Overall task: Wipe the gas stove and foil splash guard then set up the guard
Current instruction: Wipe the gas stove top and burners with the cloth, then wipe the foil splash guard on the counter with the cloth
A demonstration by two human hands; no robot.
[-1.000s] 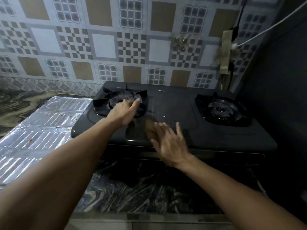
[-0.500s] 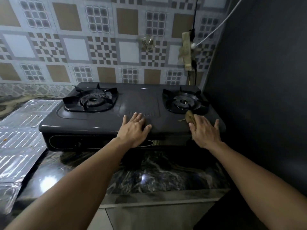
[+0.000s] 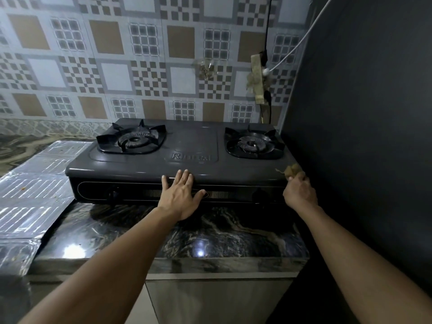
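A black two-burner gas stove [image 3: 194,157] stands on a dark marble counter against the tiled wall. My left hand [image 3: 180,195] lies flat with straight fingers over the stove's front edge, near the middle. My right hand [image 3: 299,190] grips a small brownish cloth [image 3: 292,170] at the stove's front right corner, close to the dark side wall. The foil splash guard [image 3: 35,190] lies flat on the counter to the left of the stove, with small food specks on it.
The marble counter [image 3: 187,235] has a front edge just below my forearms. A dark wall [image 3: 364,136] closes the right side. A power strip [image 3: 258,78] with cables hangs on the tiled wall behind the right burner [image 3: 253,143].
My right hand carried the cloth from the stove's middle, past the right burner, to the front right corner. My left hand left the left burner and now rests on the front edge.
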